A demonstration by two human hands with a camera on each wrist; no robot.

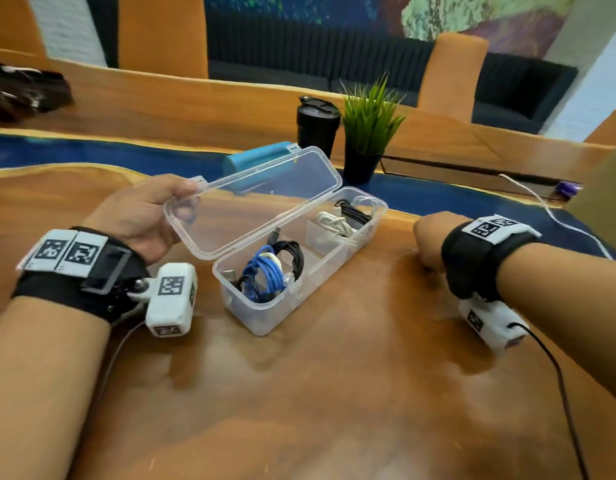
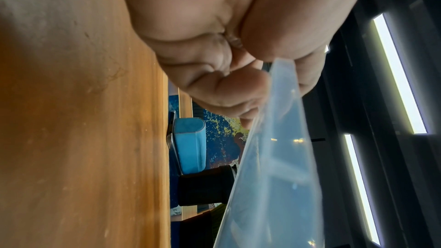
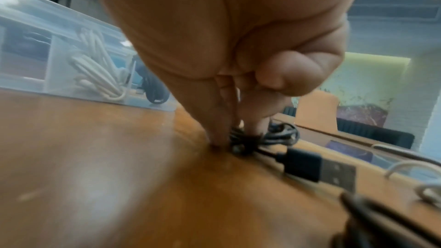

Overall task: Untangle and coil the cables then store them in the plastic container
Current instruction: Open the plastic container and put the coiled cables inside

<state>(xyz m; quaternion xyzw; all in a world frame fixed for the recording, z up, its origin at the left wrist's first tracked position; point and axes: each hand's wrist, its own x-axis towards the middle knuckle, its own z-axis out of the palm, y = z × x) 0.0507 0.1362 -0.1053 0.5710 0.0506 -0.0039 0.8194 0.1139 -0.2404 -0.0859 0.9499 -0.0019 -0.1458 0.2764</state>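
A clear plastic container (image 1: 265, 323) stands on the wooden table with its hinged lid (image 1: 251, 202) raised. My left hand (image 1: 143, 213) pinches the lid's left end (image 2: 281, 90) and holds it up. Inside lie a blue coiled cable (image 1: 265, 271), black coils (image 1: 292, 254) and a white coil (image 1: 334, 225) (image 3: 95, 74). To the right of the box, my right hand (image 1: 427, 240) is down on the table, its fingertips (image 3: 253, 127) pinching a coiled black USB cable (image 3: 281, 137) that lies there. The cable's plug (image 3: 317, 167) points towards the wrist camera.
Behind the box stand a blue case (image 1: 258, 161), a black tumbler (image 1: 317, 123) and a potted green plant (image 1: 368, 133). A loose white cable (image 1: 555, 216) runs along the table at the right. A dark bag (image 1: 22, 91) lies far left.
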